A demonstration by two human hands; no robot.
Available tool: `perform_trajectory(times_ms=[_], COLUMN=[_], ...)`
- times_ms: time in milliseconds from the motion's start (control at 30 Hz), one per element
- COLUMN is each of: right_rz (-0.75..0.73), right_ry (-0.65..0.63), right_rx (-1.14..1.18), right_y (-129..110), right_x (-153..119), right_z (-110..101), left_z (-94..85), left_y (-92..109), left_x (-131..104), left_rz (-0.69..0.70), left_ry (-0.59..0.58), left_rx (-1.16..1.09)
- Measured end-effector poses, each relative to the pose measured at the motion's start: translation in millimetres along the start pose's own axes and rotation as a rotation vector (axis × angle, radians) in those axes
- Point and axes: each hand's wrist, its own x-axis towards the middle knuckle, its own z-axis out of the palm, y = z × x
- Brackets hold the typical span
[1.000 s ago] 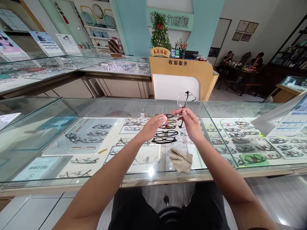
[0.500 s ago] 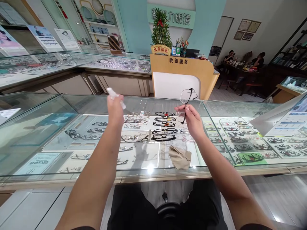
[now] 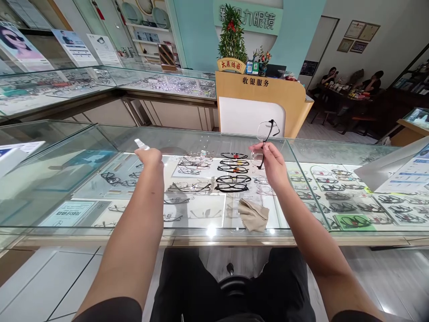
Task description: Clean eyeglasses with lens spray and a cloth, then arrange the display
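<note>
My left hand (image 3: 150, 156) is wrapped round a small white bottle (image 3: 141, 144) over the left part of the glass counter (image 3: 187, 138); only the bottle's top end shows. In my right hand (image 3: 273, 163) is a pair of glasses (image 3: 266, 134) with thin clear lenses and black parts, held turned on end above the counter. A beige cloth (image 3: 254, 215) lies crumpled on the glass near the front edge, below my right hand. Between my hands a column of black-framed glasses (image 3: 232, 179) sits at the counter, beside several thin-framed pairs (image 3: 191, 187).
Cards stand at the right (image 3: 395, 172) and left (image 3: 20, 154) of the counter. Behind is a wooden cashier desk (image 3: 298, 107) with a plant (image 3: 232, 38). Two people sit at a far table (image 3: 348, 91). Another glass showcase (image 3: 167, 87) runs along the back left.
My left hand has moved left and slightly down with the bottle, which is now more hidden. My right hand still holds the glasses. The view has shifted slightly.
</note>
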Motion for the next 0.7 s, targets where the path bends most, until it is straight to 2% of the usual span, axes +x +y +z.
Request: perform_trajectory(times_ms=[100, 133, 367, 500, 567, 600, 667, 700], right_rz=[-0.001, -0.002, -0.007, -0.017, -0.019, -0.021, -0.031, -0.038], right_ry=[-0.009, -0.011, -0.019, -0.014, -0.002, 0.008, 0.023, 0.025], right_rx=[0.005, 0.004, 0.027, 0.020, 0.012, 0.009, 0.015, 0.022], right_y=[-0.8, -1.0, -0.6, -1.7, -3.7, -5.0, -7.8, -9.1], right_x=[-0.5, -0.7, 0.0, 1.5, 2.2, 2.7, 3.7, 4.4], right_z=[0.4, 0.5, -0.3, -0.8, -1.7, -2.4, -4.2, -5.1], left_z=[-0.6, -0.7, 3.4, 7.5, 12.1, 16.0, 27.2, 34.0], left_y=[-5.6, -7.0, -6.8, 14.0, 33.0, 43.6, 63.6, 71.9], left_x=[3.2, 3.8, 0.5, -2.4, -9.2, -16.0, -38.9, -55.1], left_rz=[-0.135, -0.166, -0.271, -0.326, -0.218, -0.092, 0.354, 0.571], left_ry=[0.283, 0.333, 0.479, 0.621, 0.741, 0.805, 0.943, 0.877], left_rx=[0.041, 0.047, 0.011, 0.035, 0.080, 0.102, 0.077, 0.037])
